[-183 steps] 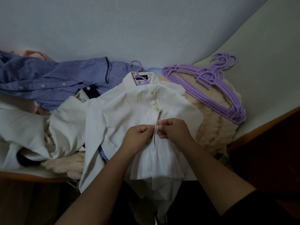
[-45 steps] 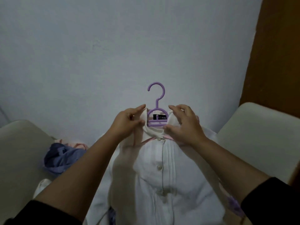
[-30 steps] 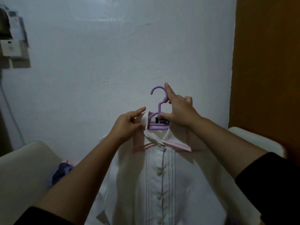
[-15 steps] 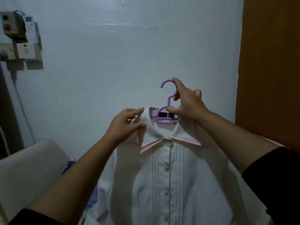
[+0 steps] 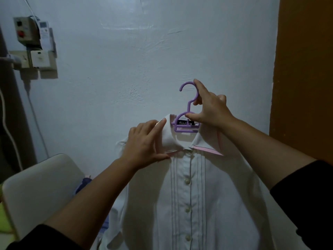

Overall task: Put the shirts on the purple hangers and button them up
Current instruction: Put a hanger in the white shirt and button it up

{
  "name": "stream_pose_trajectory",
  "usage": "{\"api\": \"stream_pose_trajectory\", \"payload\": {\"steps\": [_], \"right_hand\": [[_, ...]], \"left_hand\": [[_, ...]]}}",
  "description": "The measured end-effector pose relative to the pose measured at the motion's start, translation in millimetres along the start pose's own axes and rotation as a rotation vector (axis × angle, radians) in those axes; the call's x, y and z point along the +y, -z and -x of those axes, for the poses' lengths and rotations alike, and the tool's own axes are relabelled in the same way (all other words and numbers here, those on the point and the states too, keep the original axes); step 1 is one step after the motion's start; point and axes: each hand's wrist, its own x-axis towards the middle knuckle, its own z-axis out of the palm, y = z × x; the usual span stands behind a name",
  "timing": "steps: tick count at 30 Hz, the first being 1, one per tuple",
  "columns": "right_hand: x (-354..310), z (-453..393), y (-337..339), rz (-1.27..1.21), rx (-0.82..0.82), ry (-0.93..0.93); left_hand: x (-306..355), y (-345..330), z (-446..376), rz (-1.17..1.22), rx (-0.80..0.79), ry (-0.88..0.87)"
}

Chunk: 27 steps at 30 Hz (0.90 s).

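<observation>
Holding the small purple plastic hanger [image 5: 187,114] by its neck, the right hand [image 5: 210,110] pinches it with thumb and fingers, just under the curled hook. The white pleated shirt with a pink-edged collar [image 5: 198,204] hangs down from the hanger, below both hands. The left hand [image 5: 144,145] is right beside the right hand, a little lower. Its fingers and thumb pinch the left side of the collar [image 5: 169,139] and fold it down flat.

A few seconds ago the shirt lay on a pile of clothes and both hands were busy with a button in the middle. Now the shirt is lifted high in front of the pale blue wall [image 5: 126,69], and the buttons [image 5: 187,181] down the front look done up. The right hand has moved from the collar to the hanger neck.

So this shirt looks nearly finished. Only the collar seems to need tidying. After that, the shirt can probably be put away, and another shirt will need a hanger. To the left of the left hand, low down, is a cream chair back [image 5: 41,186].
</observation>
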Motion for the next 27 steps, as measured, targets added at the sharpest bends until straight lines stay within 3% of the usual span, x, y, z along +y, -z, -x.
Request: {"api": "stream_pose_trajectory", "payload": {"steps": [27], "right_hand": [[-91, -43, -79, -0.342, -0.158, 0.067]], "left_hand": [[-83, 61, 44, -0.486, -0.160, 0.076]]}}
